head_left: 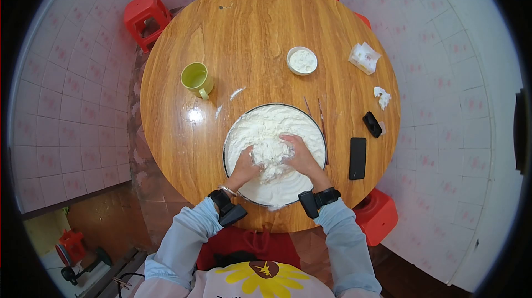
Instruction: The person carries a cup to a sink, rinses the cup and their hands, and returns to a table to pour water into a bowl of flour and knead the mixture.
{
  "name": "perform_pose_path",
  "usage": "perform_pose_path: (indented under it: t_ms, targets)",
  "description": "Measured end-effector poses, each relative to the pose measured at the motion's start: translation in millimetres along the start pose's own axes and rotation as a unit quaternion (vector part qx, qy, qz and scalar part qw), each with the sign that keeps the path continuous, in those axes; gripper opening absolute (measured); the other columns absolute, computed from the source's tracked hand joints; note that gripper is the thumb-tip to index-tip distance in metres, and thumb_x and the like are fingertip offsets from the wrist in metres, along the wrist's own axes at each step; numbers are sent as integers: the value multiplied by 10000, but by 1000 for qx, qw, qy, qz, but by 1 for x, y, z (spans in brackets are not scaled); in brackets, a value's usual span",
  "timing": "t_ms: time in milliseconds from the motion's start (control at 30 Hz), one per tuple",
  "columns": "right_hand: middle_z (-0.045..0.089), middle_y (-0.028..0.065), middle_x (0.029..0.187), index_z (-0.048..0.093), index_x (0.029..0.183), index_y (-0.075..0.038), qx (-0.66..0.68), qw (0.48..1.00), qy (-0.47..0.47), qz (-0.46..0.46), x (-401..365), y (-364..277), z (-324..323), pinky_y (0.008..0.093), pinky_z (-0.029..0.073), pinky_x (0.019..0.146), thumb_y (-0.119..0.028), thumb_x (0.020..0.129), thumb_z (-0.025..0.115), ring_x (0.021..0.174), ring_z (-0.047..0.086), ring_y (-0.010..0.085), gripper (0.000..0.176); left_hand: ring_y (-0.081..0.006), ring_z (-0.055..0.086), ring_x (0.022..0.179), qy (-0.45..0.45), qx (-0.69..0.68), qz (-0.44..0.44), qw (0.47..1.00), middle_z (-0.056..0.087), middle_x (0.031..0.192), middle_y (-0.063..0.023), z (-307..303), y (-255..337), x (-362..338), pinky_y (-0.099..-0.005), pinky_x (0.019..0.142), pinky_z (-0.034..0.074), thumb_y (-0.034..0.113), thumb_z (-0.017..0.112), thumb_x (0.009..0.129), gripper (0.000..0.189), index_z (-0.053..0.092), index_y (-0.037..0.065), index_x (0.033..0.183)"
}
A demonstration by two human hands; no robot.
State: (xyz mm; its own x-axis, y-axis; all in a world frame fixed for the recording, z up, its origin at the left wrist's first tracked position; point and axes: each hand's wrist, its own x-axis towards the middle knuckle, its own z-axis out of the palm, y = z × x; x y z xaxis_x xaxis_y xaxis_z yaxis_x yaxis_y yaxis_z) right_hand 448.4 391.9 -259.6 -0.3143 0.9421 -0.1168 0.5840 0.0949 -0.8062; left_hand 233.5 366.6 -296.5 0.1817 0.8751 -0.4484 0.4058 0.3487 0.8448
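A wide round basin (pixel 239 133) with a dark rim holds a bed of white flour (pixel 277 118). Both my hands are inside it, cupped around a crumbly, clumped mound of flour (pixel 271 154) in the middle. My left hand (pixel 246 166) grips the mound's left side, its fingers curled and partly buried. From the right, my right hand (pixel 301 155) closes on the other side, with flour on its fingers. The fingertips of both hands are partly hidden in the flour. To the right of the rim lie chopsticks (pixel 321 111).
A green mug (pixel 196 78) stands at the left of the round wooden table (pixel 249 26). Behind the basin sits a small bowl of white powder (pixel 302 61). A phone (pixel 358 158), a black object (pixel 372 124), crumpled tissue (pixel 382 97) and a clear packet (pixel 364 57) lie at right. Red stools (pixel 147 18) surround it.
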Motion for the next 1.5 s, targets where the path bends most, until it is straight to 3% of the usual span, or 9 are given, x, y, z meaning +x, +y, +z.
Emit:
perform_pose_path:
  t_ms: [500,667,767,833,1033,1267,1333,1433,1500]
  targets:
    - [487,158,1071,481,1085,-55,-173,966,120,149,15,-28,34,415,408,884,-8,622,698,1018,467,373,514,-356,471,1077,-4,73,77,994,467,1173,-230,-2,10,-1,-369,946,390,98,750,640,796,360,7,1328]
    - [483,159,1075,496,1107,-60,-154,973,160,71,4,-36,31,401,412,880,50,626,639,1015,454,369,514,-287,504,1050,20,96,135,986,479,1207,-177,-5,6,0,-322,910,417,65,695,708,714,368,47,1343]
    - [486,152,1119,485,1167,-48,-96,989,109,24,-3,-28,14,369,407,906,53,651,636,1068,452,353,548,-217,517,1029,-77,-206,-15,976,543,1160,-125,-19,13,-6,-306,875,420,117,668,778,600,411,29,1313]
    - [487,147,1155,475,1207,-39,-61,996,67,20,-10,-23,3,348,398,929,60,672,629,1108,453,338,566,-128,516,954,-100,-388,-187,897,561,1109,-56,-29,23,-9,-248,805,429,140,624,851,508,422,41,1307]
    - [520,149,1215,451,1275,-38,55,998,11,-35,-21,-20,-14,343,410,939,88,714,556,1085,525,292,584,-116,516,952,-68,-286,-143,945,568,1111,-38,-17,18,-5,-233,795,432,151,664,840,525,428,39,1296]
    - [516,140,1217,434,1319,-73,130,988,-67,56,-13,-19,-24,301,392,947,-78,728,718,1084,510,228,655,-124,539,984,-145,-199,-60,967,586,1117,-54,-15,17,-5,-257,847,444,96,653,833,471,469,-3,1255]
    - [503,151,1226,432,1322,-80,165,978,-106,72,-5,-19,-28,307,385,953,-104,704,753,1099,499,238,696,-227,578,989,-130,-88,16,987,616,1066,-143,-11,6,4,-313,867,442,192,739,737,551,512,21,1210]
    - [479,170,1232,413,1334,-82,-24,974,-206,88,-2,-30,-24,328,382,953,-91,681,766,1100,473,293,742,-217,576,966,-97,25,65,993,607,1050,-126,-13,15,1,-313,846,448,143,735,726,540,502,37,1202]
    - [488,156,1179,429,1302,-69,-159,985,-50,-30,-11,-26,-5,359,401,920,-80,646,775,1063,456,350,741,-263,577,951,-65,58,79,993,600,1019,-148,-9,14,0,-338,835,451,148,738,706,538,505,44,1180]
